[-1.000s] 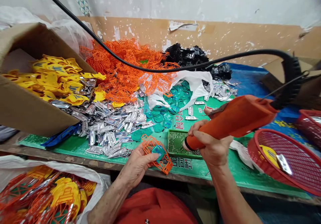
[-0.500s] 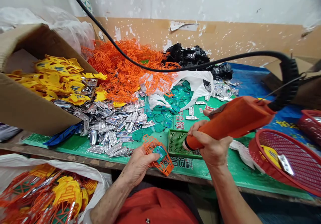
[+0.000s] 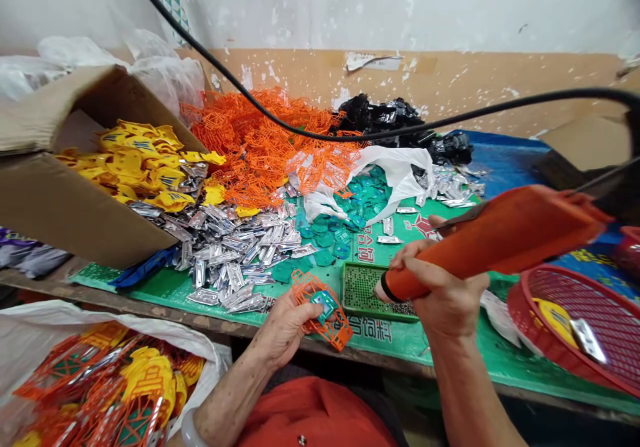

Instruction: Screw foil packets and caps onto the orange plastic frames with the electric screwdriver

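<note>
My left hand [image 3: 285,330] grips an orange plastic lattice frame [image 3: 343,332] near the table's front edge. A teal plastic piece [image 3: 325,303] lies on the frame, with my thumb pressed on it. In my right hand [image 3: 450,293] is an orange electric screwdriver [image 3: 505,233], fingers wrapped round its body and its cord end up to the right. The screwdriver's pale tip points down left over a green perforated tray [image 3: 357,305], which holds small dark screws at its right part. Whether the tip touches the tray I cannot tell.
Silver plates [image 3: 235,253], teal pieces [image 3: 330,233], orange frames [image 3: 270,140] and black parts [image 3: 380,120] lie piled behind. A cardboard box [image 3: 90,213] of yellow parts stands left, above a white sack [image 3: 210,353]. Right is a red basket [image 3: 585,287]; a black cable [image 3: 240,90] hangs across.
The view has shifted slightly, so most things appear further right. The screwdriver's rear end has come nearer the right edge. Both hands keep the same holds.
</note>
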Demonstrator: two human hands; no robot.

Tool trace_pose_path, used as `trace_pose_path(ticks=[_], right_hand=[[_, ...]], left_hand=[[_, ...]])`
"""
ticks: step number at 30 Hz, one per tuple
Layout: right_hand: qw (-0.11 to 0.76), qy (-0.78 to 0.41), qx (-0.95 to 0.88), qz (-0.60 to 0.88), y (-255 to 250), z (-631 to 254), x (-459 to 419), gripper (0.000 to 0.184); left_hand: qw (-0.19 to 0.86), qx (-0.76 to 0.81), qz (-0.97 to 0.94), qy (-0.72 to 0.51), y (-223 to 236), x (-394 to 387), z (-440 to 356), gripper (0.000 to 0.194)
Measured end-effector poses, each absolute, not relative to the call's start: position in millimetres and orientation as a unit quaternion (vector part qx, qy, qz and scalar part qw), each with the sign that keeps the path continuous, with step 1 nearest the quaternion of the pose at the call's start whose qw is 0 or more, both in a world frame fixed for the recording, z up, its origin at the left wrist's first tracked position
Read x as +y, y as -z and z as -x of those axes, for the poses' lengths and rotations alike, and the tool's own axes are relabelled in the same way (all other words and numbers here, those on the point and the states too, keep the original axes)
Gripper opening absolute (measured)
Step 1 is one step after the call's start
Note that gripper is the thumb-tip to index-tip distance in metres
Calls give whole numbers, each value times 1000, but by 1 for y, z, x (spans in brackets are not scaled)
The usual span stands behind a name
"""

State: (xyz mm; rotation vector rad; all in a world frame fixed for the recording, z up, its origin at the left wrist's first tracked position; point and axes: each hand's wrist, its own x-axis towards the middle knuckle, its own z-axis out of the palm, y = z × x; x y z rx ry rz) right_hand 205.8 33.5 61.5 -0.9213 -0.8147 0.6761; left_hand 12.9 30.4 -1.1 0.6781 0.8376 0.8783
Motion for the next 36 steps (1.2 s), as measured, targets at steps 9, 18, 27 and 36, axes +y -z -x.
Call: trace_pose_path(ticks=[9, 18, 27, 36], right_hand=[[767, -396, -388, 323, -90, -176, 22, 50], [757, -416, -365, 346, -82, -166, 28, 56], [759, -419, -368, 336, -79, -166, 31, 57], [752, -416, -384, 338, -74, -164, 29, 54]], left_hand=[[786, 372, -283, -406, 3, 30, -11, 28], [795, 361, -270, -406, 4, 31, -10, 28], [788, 379, -269, -404, 3, 31, -11, 28], [785, 387, -263, -406, 4, 31, -11, 29]])
